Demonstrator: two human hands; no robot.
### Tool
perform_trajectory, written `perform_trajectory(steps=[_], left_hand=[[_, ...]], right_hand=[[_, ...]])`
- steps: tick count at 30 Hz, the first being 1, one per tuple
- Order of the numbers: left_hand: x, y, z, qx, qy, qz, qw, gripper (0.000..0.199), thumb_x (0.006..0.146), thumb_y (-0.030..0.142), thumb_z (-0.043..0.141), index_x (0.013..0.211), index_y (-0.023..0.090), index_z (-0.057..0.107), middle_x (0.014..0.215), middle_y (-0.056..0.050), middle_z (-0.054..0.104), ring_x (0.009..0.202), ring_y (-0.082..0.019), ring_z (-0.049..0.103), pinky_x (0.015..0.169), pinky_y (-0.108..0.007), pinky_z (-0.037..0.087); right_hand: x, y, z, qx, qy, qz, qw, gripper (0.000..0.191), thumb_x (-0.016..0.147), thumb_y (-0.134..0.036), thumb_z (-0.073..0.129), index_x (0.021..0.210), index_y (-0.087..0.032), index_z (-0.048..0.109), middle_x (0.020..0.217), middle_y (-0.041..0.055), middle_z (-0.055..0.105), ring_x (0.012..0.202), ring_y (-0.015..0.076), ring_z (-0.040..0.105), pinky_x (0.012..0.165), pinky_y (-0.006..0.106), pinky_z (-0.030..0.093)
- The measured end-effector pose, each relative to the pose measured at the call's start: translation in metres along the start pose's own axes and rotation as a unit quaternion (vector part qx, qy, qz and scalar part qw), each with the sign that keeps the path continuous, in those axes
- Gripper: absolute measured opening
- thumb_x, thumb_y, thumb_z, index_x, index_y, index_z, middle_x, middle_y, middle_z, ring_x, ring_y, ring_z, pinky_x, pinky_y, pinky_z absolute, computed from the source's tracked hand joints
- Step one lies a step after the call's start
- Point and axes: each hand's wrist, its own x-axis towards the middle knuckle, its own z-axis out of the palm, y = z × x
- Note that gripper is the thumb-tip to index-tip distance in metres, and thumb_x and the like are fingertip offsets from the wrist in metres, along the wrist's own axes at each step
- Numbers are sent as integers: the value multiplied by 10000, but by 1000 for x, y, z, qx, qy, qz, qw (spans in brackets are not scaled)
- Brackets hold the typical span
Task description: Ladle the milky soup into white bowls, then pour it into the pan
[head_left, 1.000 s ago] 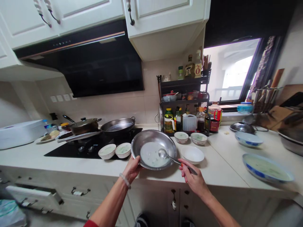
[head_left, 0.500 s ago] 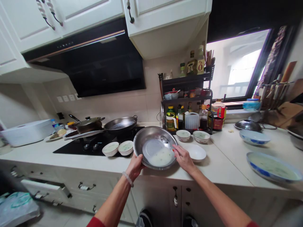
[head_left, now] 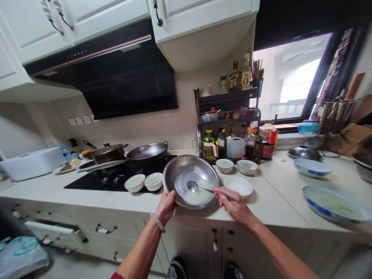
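Note:
My left hand (head_left: 167, 205) grips the rim of a large metal bowl (head_left: 177, 173), which tilts toward me at the counter's front edge. Pale, whitish liquid (head_left: 196, 197) pools in its lower side. In my right hand (head_left: 232, 201) is the handle of a metal spoon (head_left: 192, 186); its round head is inside the bowl, just above or at the liquid. A white bowl (head_left: 242, 186) stands on the counter right behind my right hand. Two small bowls with pale, green-flecked liquid, one nearer bowl (head_left: 154, 180) and one farther left (head_left: 135, 182), sit left of the metal bowl.
Two more filled small bowls, (head_left: 224, 166) among them, stand before the black spice rack (head_left: 229, 122). A wok (head_left: 148, 153) and a lidded pan (head_left: 107, 153) are on the black stove (head_left: 95, 180). At right lie a filled blue-rimmed dish (head_left: 334, 203) and a blue-patterned bowl (head_left: 312, 168).
The spoon has moved from the bowl's far right side down and left toward the liquid. My right hand has shifted slightly right and turned. The left hand keeps its hold.

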Motion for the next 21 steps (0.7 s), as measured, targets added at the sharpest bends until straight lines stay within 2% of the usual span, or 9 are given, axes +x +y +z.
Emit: perform_trajectory(steps=[4,7,10,14,17,21], left_hand=[[-1,-4,6,-2,-10,15,1000,551,677,83,551,1206,231,496,609,73,543,458,-82,494,486,-207,480],[-2,-6,12,-12,-11,6,1000,584,663,63,521,1224,223,482,584,80,522,445,-84,477,470,-203,474],[-5,-6,18,-25,-6,5,1000,603,668,56,539,1245,225,492,600,73,539,459,-82,498,489,-202,486],[-10,-2,23,-24,-1,4,1000,604,689,52,552,1266,221,491,606,65,554,455,-82,500,501,-216,501],[-13,-1,25,-17,5,6,1000,618,697,37,536,1284,222,477,631,59,567,447,-75,484,500,-218,501],[-14,-5,26,-7,8,9,1000,551,727,44,502,1248,221,486,658,49,571,476,-79,502,503,-211,495]], right_hand=[[-8,4,-29,-33,98,39,994,379,918,-453,505,1043,-165,716,655,41,624,565,171,600,492,278,506],[-10,4,-39,-85,109,31,990,335,897,-437,525,975,-177,720,674,41,637,517,155,575,526,298,523],[-13,3,-39,-98,101,26,990,310,886,-432,534,912,-183,717,673,46,640,525,162,588,552,306,532],[-14,6,-34,-51,103,93,989,352,865,-492,552,906,-172,693,607,31,621,464,150,558,443,274,491],[-10,9,-34,15,158,156,975,413,811,-555,593,888,-156,669,571,29,622,410,136,523,353,247,436],[-3,9,-38,86,221,193,952,415,735,-551,662,844,-150,652,577,47,651,425,141,546,329,227,420]])
